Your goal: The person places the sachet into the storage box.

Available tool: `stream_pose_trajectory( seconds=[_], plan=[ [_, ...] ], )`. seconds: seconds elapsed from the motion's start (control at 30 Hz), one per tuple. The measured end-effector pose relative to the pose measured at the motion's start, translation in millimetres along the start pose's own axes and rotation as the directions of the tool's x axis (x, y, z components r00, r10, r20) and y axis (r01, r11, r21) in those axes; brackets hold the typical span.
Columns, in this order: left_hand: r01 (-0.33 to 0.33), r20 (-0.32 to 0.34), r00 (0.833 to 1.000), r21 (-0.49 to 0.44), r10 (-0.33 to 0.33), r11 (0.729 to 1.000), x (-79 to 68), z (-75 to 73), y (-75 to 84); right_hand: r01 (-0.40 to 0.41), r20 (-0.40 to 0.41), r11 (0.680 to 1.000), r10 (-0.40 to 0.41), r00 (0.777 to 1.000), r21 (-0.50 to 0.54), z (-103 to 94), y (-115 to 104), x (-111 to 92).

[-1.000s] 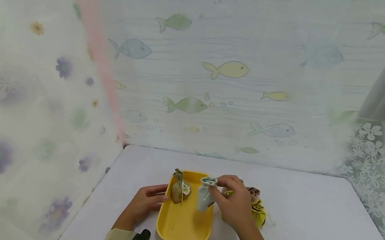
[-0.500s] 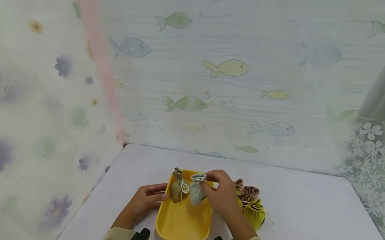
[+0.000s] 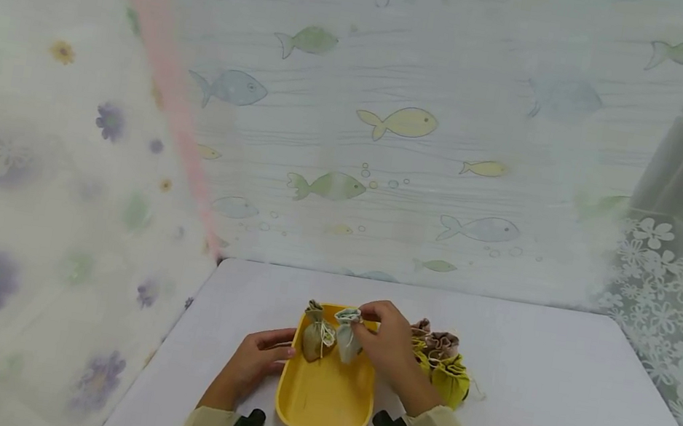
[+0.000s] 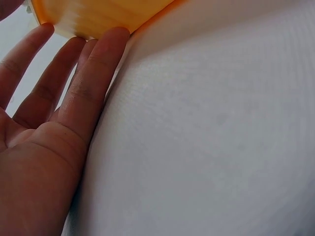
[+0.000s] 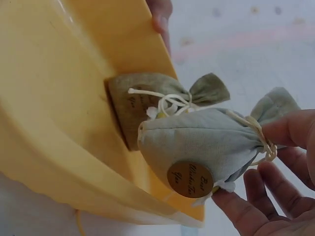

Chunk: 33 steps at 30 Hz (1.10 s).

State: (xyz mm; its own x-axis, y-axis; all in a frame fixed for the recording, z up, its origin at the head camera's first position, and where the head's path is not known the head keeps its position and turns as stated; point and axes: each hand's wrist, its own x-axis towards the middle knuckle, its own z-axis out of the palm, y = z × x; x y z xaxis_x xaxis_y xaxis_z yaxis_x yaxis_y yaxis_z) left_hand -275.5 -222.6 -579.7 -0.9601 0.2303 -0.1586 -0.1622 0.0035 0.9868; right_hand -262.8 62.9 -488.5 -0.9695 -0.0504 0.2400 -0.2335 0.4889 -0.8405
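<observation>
My right hand (image 3: 390, 353) pinches a pale grey-blue drawstring pouch (image 3: 347, 346) by its tied neck, over the far right part of a yellow tray (image 3: 322, 405). In the right wrist view this pouch (image 5: 197, 142) bears a round brown tag; whether its base touches the tray floor I cannot tell. Beside it, an olive-brown drawstring pouch (image 3: 315, 342) leans in the tray's far left corner. My left hand (image 3: 252, 365) lies at the tray's left side, and in the left wrist view its nearly straight fingers (image 4: 91, 83) touch the tray's outer wall.
Right of the tray, partly behind my right arm, a cluster of pouches stands on the white table (image 3: 551, 406): a yellow-green pouch (image 3: 451, 382) and a brownish-pink pouch (image 3: 443, 344) show. Fish-printed curtain (image 3: 387, 176) hangs beyond the table's far edge.
My right hand has carried the grey-blue pouch leftward over the tray, close to the olive-brown pouch. More of the pouch cluster shows on the right. My left hand has stayed at the tray.
</observation>
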Motion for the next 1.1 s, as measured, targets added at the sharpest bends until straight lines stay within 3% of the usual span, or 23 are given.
stream_pose_trajectory(
  seconds=[0.17, 0.7, 1.1],
  plan=[
    [-0.002, -0.001, 1.000, 0.023, 0.002, 1.000, 0.0, 0.5, 0.3, 0.020, -0.005, 1.000, -0.020, 1.000, -0.009, 4.9, 2.4, 5.0],
    [0.016, -0.011, 1.000, 0.024, -0.015, 1.000, -1.1, 1.6, 1.4, -0.023, -0.005, 0.999, 0.023, 1.000, -0.026, 13.4, 7.4, 11.2],
    [-0.028, 0.006, 1.000, -0.006, 0.028, 1.000, -2.3, 2.2, 0.8, -0.038, 0.011, 0.996, 0.039, 0.999, -0.084, 15.7, 13.1, 11.8]
  ],
)
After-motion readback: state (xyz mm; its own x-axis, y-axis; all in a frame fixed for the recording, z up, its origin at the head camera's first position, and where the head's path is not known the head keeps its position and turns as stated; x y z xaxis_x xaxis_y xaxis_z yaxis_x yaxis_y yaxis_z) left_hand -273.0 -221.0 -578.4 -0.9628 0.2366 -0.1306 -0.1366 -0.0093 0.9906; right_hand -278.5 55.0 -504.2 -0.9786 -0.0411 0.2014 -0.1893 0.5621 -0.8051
